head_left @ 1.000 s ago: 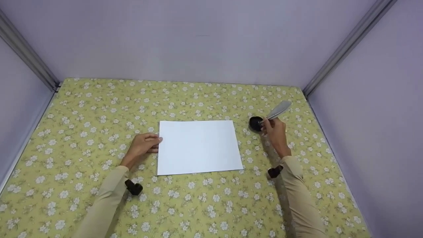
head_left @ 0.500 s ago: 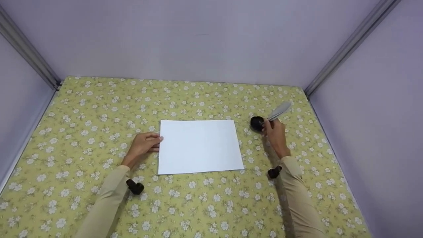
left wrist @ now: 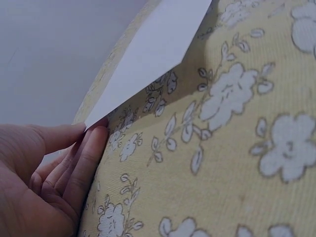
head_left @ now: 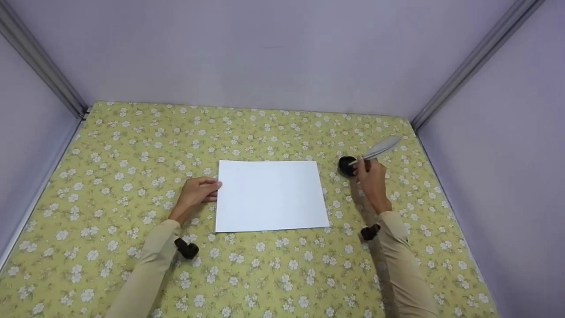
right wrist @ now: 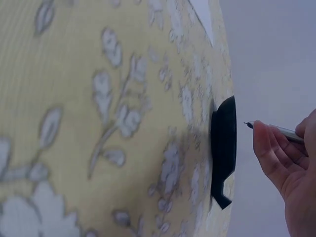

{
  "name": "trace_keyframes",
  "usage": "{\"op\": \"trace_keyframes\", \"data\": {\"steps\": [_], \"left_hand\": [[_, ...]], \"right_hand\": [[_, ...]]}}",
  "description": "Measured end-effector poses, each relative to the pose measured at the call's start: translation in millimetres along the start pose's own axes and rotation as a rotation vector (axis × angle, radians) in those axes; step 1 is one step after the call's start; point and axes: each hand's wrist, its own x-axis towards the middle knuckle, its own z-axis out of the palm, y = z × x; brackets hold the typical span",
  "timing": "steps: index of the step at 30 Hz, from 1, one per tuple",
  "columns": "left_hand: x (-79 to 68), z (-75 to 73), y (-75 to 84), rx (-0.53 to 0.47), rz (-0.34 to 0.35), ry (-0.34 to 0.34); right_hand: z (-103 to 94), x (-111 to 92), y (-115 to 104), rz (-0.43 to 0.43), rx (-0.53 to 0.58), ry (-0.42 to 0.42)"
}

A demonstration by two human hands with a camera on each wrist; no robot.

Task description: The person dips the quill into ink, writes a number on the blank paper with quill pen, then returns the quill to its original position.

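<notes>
My left hand (head_left: 194,195) pinches the left edge of a white sheet of paper (head_left: 273,194) between thumb and fingers. In the left wrist view, that edge of the paper (left wrist: 143,59) is raised above the cloth. A grey feather quill pen (head_left: 383,145) is in my right hand (head_left: 373,183), gripped low near its tip, the feather slanting up to the right. Just left of those fingers sits a small round black dish (head_left: 345,167). The right wrist view shows the pen's tip (right wrist: 250,125) above the rim of the black dish (right wrist: 225,140), apart from it.
A yellow cloth with white flowers (head_left: 265,274) covers the table. Pale panels (head_left: 247,53) stand behind it and at both sides, joined by grey metal posts (head_left: 476,62). A black wrist camera (head_left: 187,248) sits on each sleeve.
The pen has lifted slightly at the black dish, and its tip now shows over it. My left hand keeps hold of the paper. The whole head view has shifted a little.
</notes>
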Motion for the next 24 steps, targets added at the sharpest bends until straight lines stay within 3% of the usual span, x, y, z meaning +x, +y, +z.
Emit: {"op": "trace_keyframes", "data": {"steps": [4,10,17,24], "left_hand": [[0.4,1.5,2.4,-0.013,0.001,-0.003],[1.6,2.1,1.5,0.044,0.007,0.002],[1.7,2.3,-0.7,0.012,0.030,0.009],[-0.2,-1.3,-2.6,-0.013,0.028,-0.008]], "right_hand": [[5.1,2,-7,-0.028,0.005,0.002],[12.8,2,-10,-0.014,0.032,-0.012],[25.6,3,-21,-0.036,0.124,-0.040],[38.8,2,-43,-0.089,0.099,-0.011]]}}
